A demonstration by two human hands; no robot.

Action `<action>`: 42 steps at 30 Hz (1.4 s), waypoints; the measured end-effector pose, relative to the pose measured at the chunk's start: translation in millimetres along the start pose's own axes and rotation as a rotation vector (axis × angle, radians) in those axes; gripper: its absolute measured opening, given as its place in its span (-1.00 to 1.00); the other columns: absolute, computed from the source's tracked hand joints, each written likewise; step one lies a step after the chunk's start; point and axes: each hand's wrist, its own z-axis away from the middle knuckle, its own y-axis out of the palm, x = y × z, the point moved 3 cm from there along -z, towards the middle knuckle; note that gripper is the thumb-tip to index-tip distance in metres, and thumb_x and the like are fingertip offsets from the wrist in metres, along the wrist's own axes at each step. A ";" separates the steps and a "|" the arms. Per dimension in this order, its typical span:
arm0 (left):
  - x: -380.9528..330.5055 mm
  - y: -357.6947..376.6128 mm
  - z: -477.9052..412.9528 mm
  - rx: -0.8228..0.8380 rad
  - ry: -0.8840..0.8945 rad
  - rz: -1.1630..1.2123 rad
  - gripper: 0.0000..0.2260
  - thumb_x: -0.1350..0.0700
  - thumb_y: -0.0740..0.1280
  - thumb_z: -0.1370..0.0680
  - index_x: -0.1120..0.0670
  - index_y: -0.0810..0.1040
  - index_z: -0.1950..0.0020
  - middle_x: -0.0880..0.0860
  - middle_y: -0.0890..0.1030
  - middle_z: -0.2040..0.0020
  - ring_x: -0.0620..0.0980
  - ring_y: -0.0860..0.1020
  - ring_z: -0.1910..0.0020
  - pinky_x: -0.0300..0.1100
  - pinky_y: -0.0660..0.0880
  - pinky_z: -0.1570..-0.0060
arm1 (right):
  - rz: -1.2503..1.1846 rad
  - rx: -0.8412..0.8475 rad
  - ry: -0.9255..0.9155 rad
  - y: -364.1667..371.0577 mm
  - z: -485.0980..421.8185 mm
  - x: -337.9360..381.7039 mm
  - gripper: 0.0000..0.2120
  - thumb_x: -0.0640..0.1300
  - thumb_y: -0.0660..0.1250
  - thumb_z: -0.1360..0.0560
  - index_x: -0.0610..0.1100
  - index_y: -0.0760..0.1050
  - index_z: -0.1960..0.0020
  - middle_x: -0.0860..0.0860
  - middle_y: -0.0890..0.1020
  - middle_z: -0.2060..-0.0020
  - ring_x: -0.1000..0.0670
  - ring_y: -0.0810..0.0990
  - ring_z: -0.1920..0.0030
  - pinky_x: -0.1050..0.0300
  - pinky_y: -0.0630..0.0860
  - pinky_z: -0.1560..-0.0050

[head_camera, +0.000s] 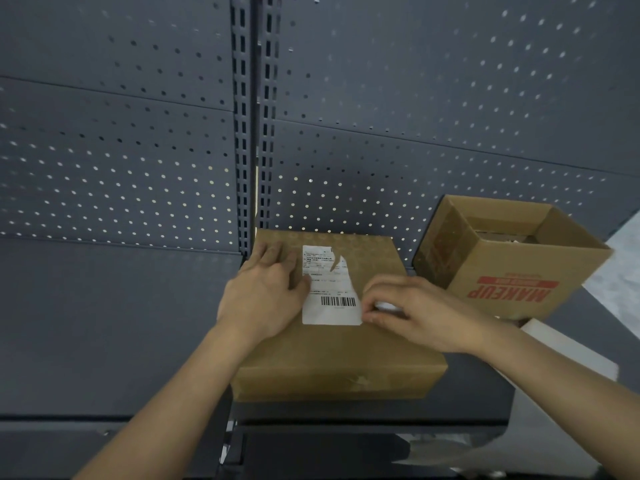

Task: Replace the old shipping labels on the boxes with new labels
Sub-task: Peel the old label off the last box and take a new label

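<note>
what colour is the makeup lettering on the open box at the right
Red, printed on the brown side of the open box, upside down in the head view, its only view.

Left hand [266, 299] flat (right hand [412, 313] curled)

A closed brown box [332, 355] lies flat on the shelf [138, 341] — its white barcode label [329, 289] on top is torn, perhaps part-peeled.

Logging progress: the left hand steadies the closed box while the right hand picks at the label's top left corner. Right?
No: the head view shows the right hand picking at the lower right corner of the shipping label. The left hand does steady the closed box.
</note>
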 end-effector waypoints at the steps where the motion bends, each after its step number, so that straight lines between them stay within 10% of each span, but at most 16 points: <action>1: 0.1 0.5 -0.2 0.001 0.000 0.000 -0.50 -0.18 0.09 -0.64 -0.09 0.23 -0.57 -0.06 0.11 -0.61 -0.03 -0.05 -0.60 0.13 0.28 -0.39 | 0.005 -0.008 0.011 1.5 -0.1 -0.4 -0.91 -0.03 0.28 -0.60 0.01 0.54 -0.02 0.22 0.51 0.01 0.16 0.54 -0.02 0.11 0.50 -0.06; 26: -2.3 -3.0 2.7 -0.023 0.013 -0.008 -0.53 -0.16 0.11 -0.64 -0.08 0.26 -0.54 -0.07 0.16 -0.58 -0.05 0.02 -0.57 0.10 0.37 -0.31 | -0.245 -0.140 0.276 6.5 -0.5 -1.1 -0.92 0.01 0.30 -0.59 0.09 0.55 -0.06 0.29 0.58 0.22 0.20 0.51 0.35 0.35 0.32 0.32; 32: -2.1 -2.5 1.9 -0.037 0.019 -0.008 -0.53 -0.15 0.11 -0.64 -0.06 0.29 -0.53 -0.06 0.18 -0.57 -0.06 0.01 -0.57 0.09 0.36 -0.32 | -0.118 0.014 0.194 1.2 -1.6 -7.9 -0.38 0.38 0.30 -0.37 0.14 0.46 -0.35 0.36 0.45 -0.13 0.29 0.44 -0.18 0.37 0.36 -0.13; 38: -0.3 -0.6 0.5 -0.033 0.024 0.007 -0.54 -0.15 0.12 -0.63 -0.08 0.29 -0.52 -0.07 0.16 -0.58 -0.04 0.02 -0.58 0.09 0.35 -0.33 | -0.006 -0.071 0.094 2.5 -18.5 -2.9 -0.92 0.08 0.36 -0.52 0.10 0.57 0.05 0.24 0.55 0.00 0.16 0.54 -0.06 0.03 0.51 -0.08; 42: 0.5 1.1 -2.3 -0.034 0.033 -0.017 -0.53 -0.15 0.10 -0.63 -0.06 0.29 -0.52 -0.06 0.17 -0.58 -0.02 0.03 -0.58 0.10 0.37 -0.31 | 0.054 -0.101 0.114 5.8 -25.5 -4.2 -0.93 -0.02 0.30 -0.59 0.06 0.48 0.09 0.25 0.52 0.17 0.26 0.49 0.09 0.18 0.45 0.12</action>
